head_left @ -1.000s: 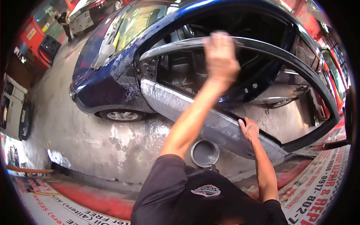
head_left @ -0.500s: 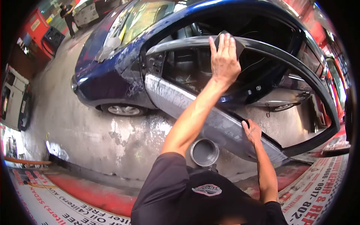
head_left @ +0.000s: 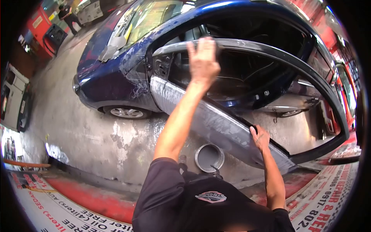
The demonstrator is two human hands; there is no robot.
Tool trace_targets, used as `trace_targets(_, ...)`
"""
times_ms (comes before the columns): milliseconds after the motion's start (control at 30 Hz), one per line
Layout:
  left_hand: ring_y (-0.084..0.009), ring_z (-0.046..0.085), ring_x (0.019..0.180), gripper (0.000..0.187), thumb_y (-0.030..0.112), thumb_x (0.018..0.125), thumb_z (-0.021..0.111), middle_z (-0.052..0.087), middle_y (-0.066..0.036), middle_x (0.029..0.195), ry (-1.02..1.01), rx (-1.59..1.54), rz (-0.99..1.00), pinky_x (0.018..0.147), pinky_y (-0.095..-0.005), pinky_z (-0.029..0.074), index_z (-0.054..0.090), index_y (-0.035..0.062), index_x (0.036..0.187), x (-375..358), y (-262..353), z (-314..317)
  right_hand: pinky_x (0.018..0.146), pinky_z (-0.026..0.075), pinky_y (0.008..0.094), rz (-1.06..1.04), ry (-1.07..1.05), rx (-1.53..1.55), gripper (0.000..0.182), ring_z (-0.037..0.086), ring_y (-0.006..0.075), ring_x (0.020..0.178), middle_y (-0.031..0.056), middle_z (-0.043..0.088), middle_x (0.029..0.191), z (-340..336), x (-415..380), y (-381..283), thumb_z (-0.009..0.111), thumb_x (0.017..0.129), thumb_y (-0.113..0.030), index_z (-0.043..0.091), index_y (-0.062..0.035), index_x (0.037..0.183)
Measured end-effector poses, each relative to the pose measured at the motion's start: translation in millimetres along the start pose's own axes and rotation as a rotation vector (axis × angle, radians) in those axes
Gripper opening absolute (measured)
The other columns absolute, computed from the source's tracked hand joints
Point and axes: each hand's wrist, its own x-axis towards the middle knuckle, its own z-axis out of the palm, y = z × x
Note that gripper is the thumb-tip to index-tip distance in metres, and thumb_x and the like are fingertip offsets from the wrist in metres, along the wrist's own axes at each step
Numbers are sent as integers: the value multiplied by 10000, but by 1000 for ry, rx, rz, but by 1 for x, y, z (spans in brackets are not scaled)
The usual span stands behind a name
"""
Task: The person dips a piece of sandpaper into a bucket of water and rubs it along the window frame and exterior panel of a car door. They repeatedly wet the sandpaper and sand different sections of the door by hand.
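My left hand (head_left: 203,65) is on the upper window frame of an open car door (head_left: 228,127), near its front end. Blurred by motion, it presses a dark sheet of sandpaper (head_left: 218,45) to the frame; only a bit of the sheet shows beside the fingers. The frame and panel are patchy grey, with a scuffed finish. Lower down, my right hand (head_left: 261,138) grips the door's window ledge, thumb on the near side. A round tub (head_left: 209,157) with grey liquid stands on the floor below the door.
Behind the door is a dark blue car (head_left: 112,77) with scuffed paint on its front fender. A person (head_left: 68,17) stands at the far left near a black speaker (head_left: 55,38). Printed banners (head_left: 73,210) lie along the near edge. A white vehicle (head_left: 14,96) stands at left.
My left hand has slid leftward along the window frame with the sandpaper, toward the frame's front end. My right hand stays on the ledge. The far person has shifted slightly left.
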Motion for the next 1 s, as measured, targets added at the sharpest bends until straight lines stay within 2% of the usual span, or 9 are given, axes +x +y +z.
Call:
trace_targets(100,-375,532,1466,540,39,857,599,632,-244,1484,53,-38,-104,1274,-700,203,639,-49,1388,-1,11,10,977,503,524,14,20,-31,474,691,397,1086,182,741,1121,12,1,9,573,1060,-519,728,-112,1247)
trace_targets(200,-364,526,1477,591,27,809,601,624,-232,1505,14,-154,67,1292,-692,179,645,-37,1395,19,69,9,979,503,524,6,15,19,472,693,393,1090,177,743,1126,5,1,3,572,1059,-524,732,-115,1233)
trace_targets(400,-362,585,1410,527,42,819,606,662,-223,1452,45,80,-15,1270,-724,190,675,-27,1336,-2,-23,-9,973,507,524,-2,28,28,480,693,397,1088,183,742,1109,3,0,3,558,1065,-523,731,-108,1232)
trace_targets(500,-371,587,1408,496,57,847,603,658,-240,1451,19,-34,-153,1260,-739,197,676,-28,1330,6,6,0,966,510,526,-1,23,5,486,692,405,1087,190,742,1106,6,-5,2,549,1068,-524,728,-105,1238)
trace_targets(600,-359,552,1456,589,53,806,616,636,-245,1489,40,-63,31,1293,-702,163,655,-39,1387,18,70,9,966,509,528,-20,38,10,496,690,412,1087,196,741,1108,2,2,0,537,1072,-529,726,-103,1243)
trace_targets(733,-347,542,1468,554,77,854,627,628,-185,1526,-103,1,-23,1281,-698,184,655,-37,1396,6,7,-18,961,511,527,-33,24,-12,496,690,418,1079,201,739,1105,5,1,4,530,1077,-528,726,-104,1243)
trace_targets(800,-359,578,1408,456,89,908,620,660,-206,1455,52,55,-113,1258,-711,214,672,-22,1347,-6,-27,-11,961,513,528,-9,31,-6,495,690,418,1078,202,739,1108,4,1,2,533,1075,-530,728,-105,1238)
trace_targets(933,-367,530,1468,537,84,864,638,622,-233,1505,-130,-51,-75,1267,-709,208,640,-47,1385,21,44,-16,971,514,528,22,-5,8,496,692,416,1087,202,742,1125,-3,0,-5,538,1070,-538,732,-110,1230)
trace_targets(1000,-360,529,1469,584,63,820,636,624,-225,1502,27,-97,10,1286,-698,188,640,-32,1396,20,66,5,986,508,532,-10,2,26,504,691,414,1097,197,745,1137,3,-5,-2,532,1070,-546,730,-115,1239)
